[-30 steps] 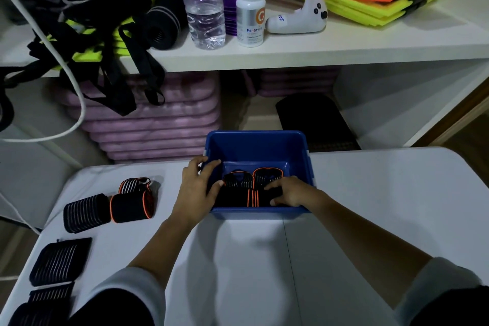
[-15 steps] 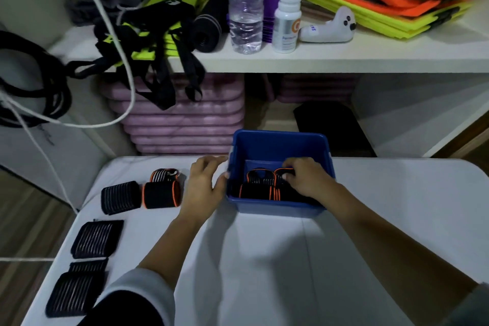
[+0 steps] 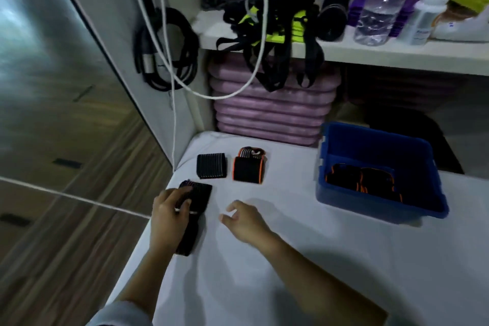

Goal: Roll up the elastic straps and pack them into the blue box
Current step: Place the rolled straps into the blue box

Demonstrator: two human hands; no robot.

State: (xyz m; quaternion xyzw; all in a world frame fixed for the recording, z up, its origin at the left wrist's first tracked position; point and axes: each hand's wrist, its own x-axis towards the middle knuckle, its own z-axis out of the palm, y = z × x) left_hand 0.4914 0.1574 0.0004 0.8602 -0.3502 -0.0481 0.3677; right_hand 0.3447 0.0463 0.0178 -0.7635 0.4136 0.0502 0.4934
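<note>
- Dim storage corner: white table (image 3: 291,259) against a shelf unit (image 3: 397,55), with stacked purple mats (image 3: 272,111) under the shelf and black cables (image 3: 164,47) hanging at the left.
- My left hand (image 3: 170,213) is on the flat black strap (image 3: 199,198). The fingers (image 3: 182,190) are bent over its far half with the thumb on top. I read this as a grip on its left edge, though blur softens it.
- My right hand (image 3: 244,219) is just right of that strap, not touching it. Its fingers are loosely spread and it holds nothing.
- Key relation: the strap lies under and just right of my left fingers, at the table's left edge. The left hand is on it and the right hand is the near helper.
- The strap's long axis runs away from me and tilts slightly right at the far end. The near end pokes out below my left wrist. It lies flat and is not rolled yet.
- My guess is that rolling starts from one end along that axis, with the right hand coming in from the right to steady it.
- Beyond my fingers, farther up the table, are a rolled black ribbed strap (image 3: 211,165) and an orange-edged roll (image 3: 248,168), side by side and still outside the box.
- The blue box (image 3: 370,148) sits well to the right, past my right hand. Rolled orange-trimmed straps (image 3: 361,180) are already in its bottom, and there is room left.
</note>
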